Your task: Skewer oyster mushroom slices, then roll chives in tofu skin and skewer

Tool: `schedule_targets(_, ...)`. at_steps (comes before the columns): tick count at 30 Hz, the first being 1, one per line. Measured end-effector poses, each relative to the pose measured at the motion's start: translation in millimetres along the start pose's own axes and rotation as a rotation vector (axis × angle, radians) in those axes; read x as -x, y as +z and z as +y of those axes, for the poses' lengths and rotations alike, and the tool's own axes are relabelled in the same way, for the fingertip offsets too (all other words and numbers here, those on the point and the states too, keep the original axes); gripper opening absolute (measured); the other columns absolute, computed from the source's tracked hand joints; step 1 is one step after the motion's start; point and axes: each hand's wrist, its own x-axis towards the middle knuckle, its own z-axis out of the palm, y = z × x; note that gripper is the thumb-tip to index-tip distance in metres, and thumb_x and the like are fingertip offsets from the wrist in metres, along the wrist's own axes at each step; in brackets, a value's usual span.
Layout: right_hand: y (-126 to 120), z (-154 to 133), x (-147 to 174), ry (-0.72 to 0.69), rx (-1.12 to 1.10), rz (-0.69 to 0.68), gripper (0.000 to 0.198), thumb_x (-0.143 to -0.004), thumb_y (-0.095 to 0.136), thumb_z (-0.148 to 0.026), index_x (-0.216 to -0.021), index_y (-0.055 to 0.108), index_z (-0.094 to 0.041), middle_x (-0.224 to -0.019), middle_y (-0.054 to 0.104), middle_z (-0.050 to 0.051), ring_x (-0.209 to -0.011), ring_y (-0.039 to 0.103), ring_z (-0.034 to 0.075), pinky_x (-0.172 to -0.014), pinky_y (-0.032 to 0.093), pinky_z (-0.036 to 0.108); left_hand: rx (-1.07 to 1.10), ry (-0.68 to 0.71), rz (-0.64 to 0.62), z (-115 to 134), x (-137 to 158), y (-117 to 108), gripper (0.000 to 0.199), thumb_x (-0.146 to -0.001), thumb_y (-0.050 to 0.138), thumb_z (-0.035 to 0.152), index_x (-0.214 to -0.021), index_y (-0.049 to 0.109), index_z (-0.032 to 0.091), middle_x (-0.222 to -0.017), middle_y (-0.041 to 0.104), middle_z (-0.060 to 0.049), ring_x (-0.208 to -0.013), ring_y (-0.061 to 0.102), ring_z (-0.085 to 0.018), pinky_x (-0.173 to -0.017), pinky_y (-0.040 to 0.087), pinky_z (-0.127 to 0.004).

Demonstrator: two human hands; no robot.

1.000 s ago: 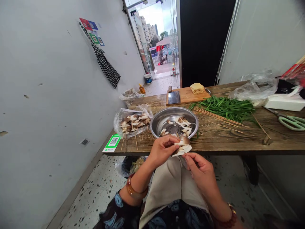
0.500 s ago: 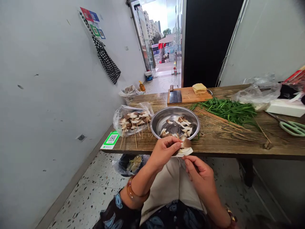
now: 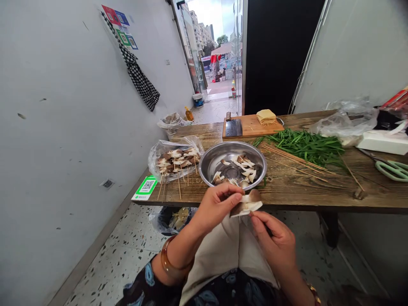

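My left hand (image 3: 219, 206) is closed on slices of brown-and-white mushroom (image 3: 248, 207), held just past the table's front edge. The fingertips of my right hand (image 3: 274, 238) pinch at the slices' lower right side, on what looks like the end of a bamboo skewer, mostly hidden by the fingers and mushroom. Right behind my hands stands a steel bowl (image 3: 205, 163) with more mushroom pieces (image 3: 244, 163) inside. To its left, skewered mushrooms (image 3: 178, 160) lie on a clear plastic bag (image 3: 154, 157), their sticks pointing toward me.
Right of the bowl, loose bamboo skewers (image 3: 295, 158) lie beside green leaves (image 3: 309, 144). A cutting board (image 3: 250, 127) at the back carries a cleaver (image 3: 233, 127) and stacked yellow sheets (image 3: 266, 116). Green-handled scissors (image 3: 393, 170) lie far right. A lined bin (image 3: 165, 221) stands below the table's left end.
Both hands and the mushroom slices have shifted slightly to the right, and the slices are tilted a little differently. The camera view has moved slightly.
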Motion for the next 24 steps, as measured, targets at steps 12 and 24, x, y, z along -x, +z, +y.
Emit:
schedule_targets(12, -20, 16, -18, 0.303, -0.414, 0.233, 0.028, -0.078, 0.069, -0.038, -0.094, 0.071, -0.015, -0.057, 0.052, -0.003, -0.042, 0.04, 0.006, -0.036, 0.031, 0.019, -1.04, 0.311, -0.216, -8, -91, -41, 0.018, -0.071, 0.056, 0.009, -0.078, 0.07, 0.018, -0.077, 0.065, -0.004, -0.074, 0.057, -0.016, -0.074, 0.044, -0.027)
schedule_targets(24, -24, 25, -21, 0.354, -0.427, 0.177, 0.027, -0.079, 0.069, -0.04, -0.091, 0.071, -0.015, -0.054, 0.049, -0.005, -0.042, 0.038, 0.006, -0.037, 0.03, 0.019, -1.161, 0.236, -0.593, -22, -124, -54, 0.014, -0.061, 0.064, 0.007, -0.069, 0.068, 0.018, -0.073, 0.064, -0.001, -0.069, 0.055, -0.014, -0.066, 0.04, -0.023)
